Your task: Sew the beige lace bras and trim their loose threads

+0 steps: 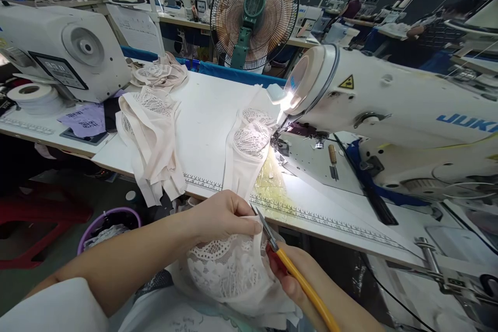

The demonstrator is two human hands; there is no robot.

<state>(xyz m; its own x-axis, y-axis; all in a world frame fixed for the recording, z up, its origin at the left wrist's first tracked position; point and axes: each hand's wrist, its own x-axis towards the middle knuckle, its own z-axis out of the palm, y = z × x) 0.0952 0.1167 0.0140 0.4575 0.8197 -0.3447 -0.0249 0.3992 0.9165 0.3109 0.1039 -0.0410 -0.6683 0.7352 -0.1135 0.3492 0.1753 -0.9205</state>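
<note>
My left hand pinches the edge of a white lace bra between thumb and fingers, over my lap at the table's front edge. My right hand is closed around scissors with a long orange handle. Their metal blades point up and left, right beside my left thumb and the bra's edge. Whether the blades touch the fabric I cannot tell. Another lace bra piece lies near the needle of the sewing machine, its band running down towards my left hand.
A pile of bra pieces hangs over the table edge at left. Beyond it stands a second sewing machine. A fan is behind the table. A purple-rimmed bin and a red stool sit on the floor.
</note>
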